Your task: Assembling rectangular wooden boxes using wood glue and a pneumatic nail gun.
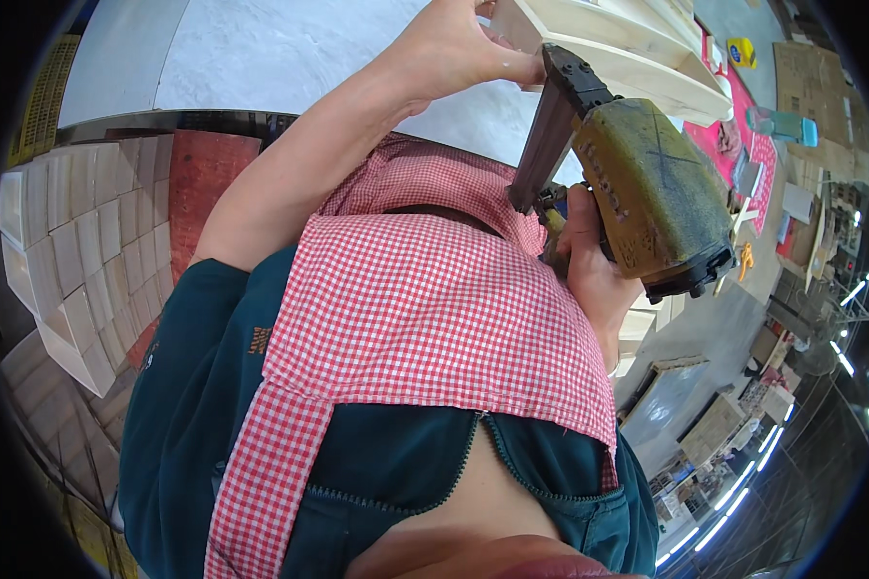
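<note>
My right hand (pixel 597 275) is wrapped round the grip of a nail gun (pixel 647 193), whose worn yellow body and dark nose tilt up and away from me. The gun's nose end is close to the corner of a pale wooden box (pixel 637 53) with long thin walls and open compartments. At that same corner, my left hand (pixel 454 53) grips the box, thumb toward the near side and fingers partly hidden behind the wood. The box lies at the top of the view on a white worktop (pixel 290 58). Part of its length is hidden by the gun.
Stacked pale wooden boxes (pixel 97 241) stand on my left beside a red board (pixel 203 183). On the right lie pink cloth (pixel 758 174), a turquoise container (pixel 782 125) and orange scissors (pixel 745 261). Cardboard (pixel 821 87) stands farther right. A yellow crate (pixel 43 101) is at far left.
</note>
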The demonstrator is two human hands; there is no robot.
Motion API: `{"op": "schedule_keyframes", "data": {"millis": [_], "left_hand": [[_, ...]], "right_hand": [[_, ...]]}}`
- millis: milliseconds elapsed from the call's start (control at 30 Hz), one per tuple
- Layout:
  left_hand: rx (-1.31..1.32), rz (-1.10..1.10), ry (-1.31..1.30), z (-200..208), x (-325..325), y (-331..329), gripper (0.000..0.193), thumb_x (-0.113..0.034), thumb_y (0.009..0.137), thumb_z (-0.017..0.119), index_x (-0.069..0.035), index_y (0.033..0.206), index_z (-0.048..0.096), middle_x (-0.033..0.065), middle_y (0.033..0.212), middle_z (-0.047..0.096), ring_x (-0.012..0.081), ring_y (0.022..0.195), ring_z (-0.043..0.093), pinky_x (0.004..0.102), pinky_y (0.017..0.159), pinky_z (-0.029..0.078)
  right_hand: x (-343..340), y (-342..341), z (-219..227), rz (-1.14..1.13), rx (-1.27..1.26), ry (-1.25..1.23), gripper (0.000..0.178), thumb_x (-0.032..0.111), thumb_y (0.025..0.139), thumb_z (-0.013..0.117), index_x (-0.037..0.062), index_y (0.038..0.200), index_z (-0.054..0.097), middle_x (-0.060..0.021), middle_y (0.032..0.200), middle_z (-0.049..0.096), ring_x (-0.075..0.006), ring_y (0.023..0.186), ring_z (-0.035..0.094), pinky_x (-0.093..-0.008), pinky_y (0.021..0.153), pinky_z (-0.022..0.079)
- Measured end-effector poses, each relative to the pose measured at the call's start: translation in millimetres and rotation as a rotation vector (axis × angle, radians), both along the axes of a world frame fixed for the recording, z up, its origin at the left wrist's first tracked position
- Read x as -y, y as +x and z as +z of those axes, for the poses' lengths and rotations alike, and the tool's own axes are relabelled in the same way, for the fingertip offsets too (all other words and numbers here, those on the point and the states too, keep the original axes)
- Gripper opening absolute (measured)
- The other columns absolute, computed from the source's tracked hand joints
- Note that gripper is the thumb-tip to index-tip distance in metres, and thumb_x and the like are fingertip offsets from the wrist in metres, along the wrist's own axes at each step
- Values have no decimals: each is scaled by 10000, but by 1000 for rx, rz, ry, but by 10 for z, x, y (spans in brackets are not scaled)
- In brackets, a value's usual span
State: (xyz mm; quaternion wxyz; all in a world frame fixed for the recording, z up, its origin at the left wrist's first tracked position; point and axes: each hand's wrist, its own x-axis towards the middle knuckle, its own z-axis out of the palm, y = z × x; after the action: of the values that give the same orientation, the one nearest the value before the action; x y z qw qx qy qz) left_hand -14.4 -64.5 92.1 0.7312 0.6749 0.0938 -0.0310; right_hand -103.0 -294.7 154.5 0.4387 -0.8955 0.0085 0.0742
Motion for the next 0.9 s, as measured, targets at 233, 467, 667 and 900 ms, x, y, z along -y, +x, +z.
{"op": "schedule_keyframes", "data": {"millis": [233,467,667,900], "left_hand": [[150,82,-24,59,48,-61,628,-71,713,808,91,1251,526,118,847,675,157,718,636,215,597,498],[-22,97,-378,96,-25,-27,322,-41,772,804,8,1031,618,81,829,658,151,726,620,216,683,502],[-134,60,-636,237,-73,-56,184,-21,811,796,-65,866,626,72,840,660,158,765,632,221,762,510],[-113,59,-592,215,-84,-63,184,-34,818,798,-56,875,624,76,843,663,163,776,639,226,759,518]], "right_hand": [[-26,14,-30,19,-11,-17,469,183,904,733,144,1341,568,-58,1178,575,-247,918,564,-361,763,482],[22,-51,0,59,-29,-35,491,197,909,729,161,1365,553,-62,1234,563,-269,974,572,-378,805,496],[27,-61,10,88,-44,-55,509,210,913,726,176,1386,540,-66,1282,552,-287,1023,580,-393,841,509],[10,-22,-24,113,-59,-78,531,224,918,722,194,1410,525,-70,1338,539,-308,1080,589,-411,883,524]]}}
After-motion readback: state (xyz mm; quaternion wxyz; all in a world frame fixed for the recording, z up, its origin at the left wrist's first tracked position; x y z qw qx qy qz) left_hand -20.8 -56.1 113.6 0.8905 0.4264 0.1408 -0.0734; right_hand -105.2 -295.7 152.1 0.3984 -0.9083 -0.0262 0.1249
